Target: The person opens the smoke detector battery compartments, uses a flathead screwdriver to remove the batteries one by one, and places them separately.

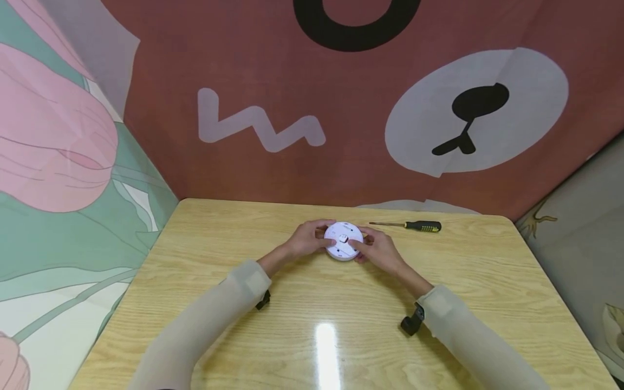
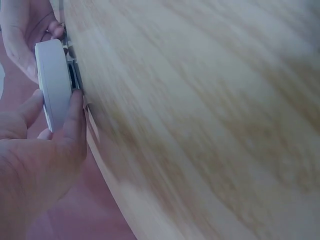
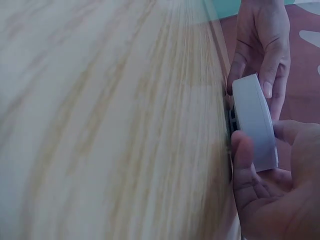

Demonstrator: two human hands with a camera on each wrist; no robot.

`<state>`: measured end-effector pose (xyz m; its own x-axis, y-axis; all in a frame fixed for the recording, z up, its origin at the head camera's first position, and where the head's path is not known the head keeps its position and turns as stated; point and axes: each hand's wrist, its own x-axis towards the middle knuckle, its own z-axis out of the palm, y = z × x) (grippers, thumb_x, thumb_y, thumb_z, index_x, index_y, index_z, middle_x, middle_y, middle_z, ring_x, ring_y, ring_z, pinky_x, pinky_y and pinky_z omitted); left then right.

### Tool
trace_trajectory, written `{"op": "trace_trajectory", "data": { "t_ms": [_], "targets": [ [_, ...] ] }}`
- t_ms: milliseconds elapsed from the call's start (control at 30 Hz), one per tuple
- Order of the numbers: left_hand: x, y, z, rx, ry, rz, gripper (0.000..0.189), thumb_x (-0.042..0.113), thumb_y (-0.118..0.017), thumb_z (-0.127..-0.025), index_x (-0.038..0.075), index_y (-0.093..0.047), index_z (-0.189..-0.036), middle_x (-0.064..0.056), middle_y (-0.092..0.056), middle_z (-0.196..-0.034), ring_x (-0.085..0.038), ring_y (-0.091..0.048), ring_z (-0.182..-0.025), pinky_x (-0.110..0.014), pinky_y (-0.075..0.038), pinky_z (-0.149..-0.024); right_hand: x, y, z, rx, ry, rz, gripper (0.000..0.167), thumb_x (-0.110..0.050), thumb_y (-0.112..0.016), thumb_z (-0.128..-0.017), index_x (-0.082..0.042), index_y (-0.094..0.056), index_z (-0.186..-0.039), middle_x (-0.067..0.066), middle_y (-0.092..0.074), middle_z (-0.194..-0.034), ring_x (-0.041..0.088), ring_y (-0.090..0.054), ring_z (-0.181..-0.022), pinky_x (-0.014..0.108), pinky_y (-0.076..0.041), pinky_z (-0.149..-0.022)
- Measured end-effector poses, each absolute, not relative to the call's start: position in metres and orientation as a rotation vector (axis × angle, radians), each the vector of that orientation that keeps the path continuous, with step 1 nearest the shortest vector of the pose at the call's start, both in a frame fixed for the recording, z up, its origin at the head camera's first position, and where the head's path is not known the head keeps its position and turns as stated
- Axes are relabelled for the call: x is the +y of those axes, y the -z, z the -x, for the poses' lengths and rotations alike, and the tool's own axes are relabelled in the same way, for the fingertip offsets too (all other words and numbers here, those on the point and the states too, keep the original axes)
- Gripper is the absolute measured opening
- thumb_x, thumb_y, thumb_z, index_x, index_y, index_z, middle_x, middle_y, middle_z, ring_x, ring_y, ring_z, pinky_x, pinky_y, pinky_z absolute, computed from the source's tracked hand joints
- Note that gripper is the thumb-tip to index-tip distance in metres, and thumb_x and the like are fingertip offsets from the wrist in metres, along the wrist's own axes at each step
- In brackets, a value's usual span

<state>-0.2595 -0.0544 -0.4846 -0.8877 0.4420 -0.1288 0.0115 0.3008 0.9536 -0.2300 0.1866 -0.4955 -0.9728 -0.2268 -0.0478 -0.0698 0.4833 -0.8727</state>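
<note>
A white, round, disc-shaped device (image 1: 341, 250) is held between both hands near the far side of the table. Its upturned face has a small raised piece at the centre and dark little holes around it. My left hand (image 1: 308, 237) grips the left edge, thumb on the face. My right hand (image 1: 382, 252) grips the right edge in the same way, its thumb close to the central piece. In the left wrist view the device (image 2: 54, 85) shows its thick side wall, with dark parts beneath it. The right wrist view also has fingers round the device's rim (image 3: 256, 125).
A screwdriver (image 1: 423, 226) with a black and yellow handle lies right of the device, its shaft pointing left. The wooden table (image 1: 302, 336) ends at a red printed cloth backdrop (image 1: 273, 179). Black wrist cameras (image 1: 412, 323) hang beneath the sleeves.
</note>
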Motion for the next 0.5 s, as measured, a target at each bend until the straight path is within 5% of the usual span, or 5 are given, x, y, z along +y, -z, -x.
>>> {"op": "trace_trajectory", "data": {
  "t_ms": [200, 500],
  "targets": [
    [-0.05, 0.481, 0.259, 2.241, -1.631, -0.384, 0.05, 0.001, -0.077, -0.096, 0.007, -0.064, -0.145, -0.019, -0.065, -0.138, -0.03, -0.068, -0.123, -0.032, -0.063, -0.084, 0.191, 0.492, 0.233, 2.607, 1.396, 0.208, 0.059, -0.033, -0.079, -0.097, -0.002, -0.061, -0.144, 0.012, -0.074, -0.089, 0.019, -0.073, -0.068, 0.033, -0.063, -0.062],
    [-0.046, 0.478, 0.264, 2.19, -1.639, -0.313, 0.048, 0.002, -0.075, -0.098, 0.007, -0.064, -0.145, -0.017, -0.064, -0.144, -0.03, -0.067, -0.126, -0.031, -0.063, -0.085, 0.192, 0.48, 0.244, 2.671, 1.319, 0.234, 0.051, -0.029, -0.077, -0.099, -0.001, -0.066, -0.14, 0.021, -0.072, -0.12, 0.028, -0.071, -0.103, 0.033, -0.063, -0.07]
  ]
}}
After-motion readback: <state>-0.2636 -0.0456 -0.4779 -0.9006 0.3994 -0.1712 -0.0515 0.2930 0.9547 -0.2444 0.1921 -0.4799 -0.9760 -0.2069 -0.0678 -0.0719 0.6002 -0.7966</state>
